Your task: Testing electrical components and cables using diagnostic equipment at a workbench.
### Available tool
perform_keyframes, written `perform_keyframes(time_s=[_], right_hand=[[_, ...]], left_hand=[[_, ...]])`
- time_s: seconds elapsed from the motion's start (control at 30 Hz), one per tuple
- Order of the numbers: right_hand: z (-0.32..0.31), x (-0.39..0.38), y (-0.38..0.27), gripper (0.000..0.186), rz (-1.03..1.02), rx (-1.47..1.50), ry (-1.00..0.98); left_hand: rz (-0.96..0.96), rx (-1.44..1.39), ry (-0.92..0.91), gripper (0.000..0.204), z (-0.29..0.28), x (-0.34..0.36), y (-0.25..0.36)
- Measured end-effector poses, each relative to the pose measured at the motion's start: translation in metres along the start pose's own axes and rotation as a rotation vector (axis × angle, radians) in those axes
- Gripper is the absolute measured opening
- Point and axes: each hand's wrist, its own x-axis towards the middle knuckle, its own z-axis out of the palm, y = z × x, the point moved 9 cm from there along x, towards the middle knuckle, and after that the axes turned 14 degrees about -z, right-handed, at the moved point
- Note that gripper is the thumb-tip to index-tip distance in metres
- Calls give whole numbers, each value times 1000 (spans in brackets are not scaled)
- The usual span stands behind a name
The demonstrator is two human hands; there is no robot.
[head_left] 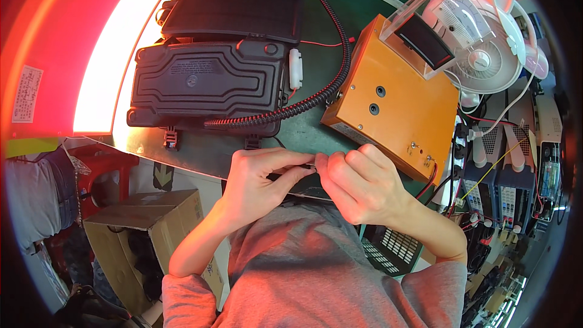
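Bare left hand (262, 176) and bare right hand (361, 183), grips pinched narrow, hold a tiny, thin, dark piece (313, 166) near the flat green worktop (297, 135); probably light, easily dropped, best taken at its ends

Small thin piece (312, 166), mostly hidden

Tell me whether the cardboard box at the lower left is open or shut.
Open: the view goes into the cardboard box, where dark things show.
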Motion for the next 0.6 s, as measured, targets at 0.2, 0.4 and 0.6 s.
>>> perform_keyframes(time_s=[0.2,0.4,0.6], right_hand=[[12,-20,21,31,218,328,-145],[-49,-52,42,43,614,463,76],[-50,-72,-11,20,380,361,103]], left_hand=[[-117,52,-130,21,7,4,-5],[-45,200,-55,39,-5,4,29],[346,890,459,44,33,18,71]])
